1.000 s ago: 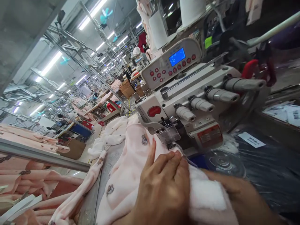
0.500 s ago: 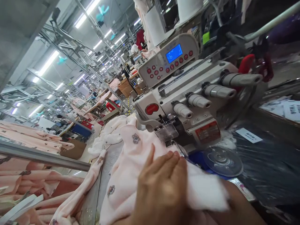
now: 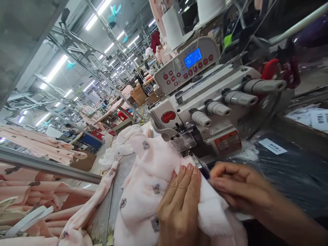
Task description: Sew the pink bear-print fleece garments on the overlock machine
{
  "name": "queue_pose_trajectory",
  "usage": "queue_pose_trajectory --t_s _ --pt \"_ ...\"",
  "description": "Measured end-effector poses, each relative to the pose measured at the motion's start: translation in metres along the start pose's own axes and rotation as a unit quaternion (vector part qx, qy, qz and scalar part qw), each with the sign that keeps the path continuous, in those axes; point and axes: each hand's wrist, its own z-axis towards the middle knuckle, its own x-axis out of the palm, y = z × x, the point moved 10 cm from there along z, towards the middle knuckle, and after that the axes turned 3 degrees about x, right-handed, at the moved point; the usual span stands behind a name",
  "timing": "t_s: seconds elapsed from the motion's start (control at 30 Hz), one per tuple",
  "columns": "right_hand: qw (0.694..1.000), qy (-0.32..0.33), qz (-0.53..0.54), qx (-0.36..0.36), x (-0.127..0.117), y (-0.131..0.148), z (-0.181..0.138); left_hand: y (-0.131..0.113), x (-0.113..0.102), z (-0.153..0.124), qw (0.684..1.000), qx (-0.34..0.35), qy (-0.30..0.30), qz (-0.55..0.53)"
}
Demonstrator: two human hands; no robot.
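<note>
A pale pink fleece garment (image 3: 143, 174) with small grey-brown motifs lies bunched under the needle area of a sewing machine (image 3: 205, 99). My left hand (image 3: 180, 201) rests flat on it, fingers stretched toward the presser foot (image 3: 188, 153). To the right, my right hand (image 3: 238, 186) is closed in a pinch beside the garment's folded white edge. Motion smears it a little, and what sits between its fingertips is hidden.
Pink fabric pieces (image 3: 46, 201) are heaped at the left behind a metal rail (image 3: 51, 165). White thread cones (image 3: 173, 30) stand above the machine. A dark plastic-wrapped surface (image 3: 282, 174) with a white label (image 3: 273, 146) spreads on the right.
My right hand has risen into view beside the machine, fingers pinched. The white edge has shifted left and down, and the fabric is bunched more. My left hand stays flat on it.
</note>
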Motion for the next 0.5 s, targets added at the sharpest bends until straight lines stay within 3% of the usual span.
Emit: queue_pose_trajectory --t_s 0.1,0.23,0.27,0.4,0.5 --pt "0.996 0.071 0.01 0.055 0.006 -0.014 -0.007 0.006 0.0 -0.001 0.999 -0.018 -0.017 -0.024" --pt "0.991 -0.051 -0.057 -0.108 -0.014 0.01 -0.004 0.015 -0.003 -0.001 0.992 -0.071 -0.052 -0.086" --pt "0.994 -0.041 -0.038 -0.096 -0.012 0.006 -0.001 0.017 -0.004 0.001 0.99 -0.077 -0.051 -0.106" --pt "0.986 0.117 0.104 0.052 0.021 -0.021 0.004 0.033 -0.01 0.008 0.975 -0.118 -0.041 -0.183" --pt "0.99 0.106 0.075 0.059 0.017 -0.017 0.002 0.034 -0.008 0.009 0.974 -0.117 -0.015 -0.191"
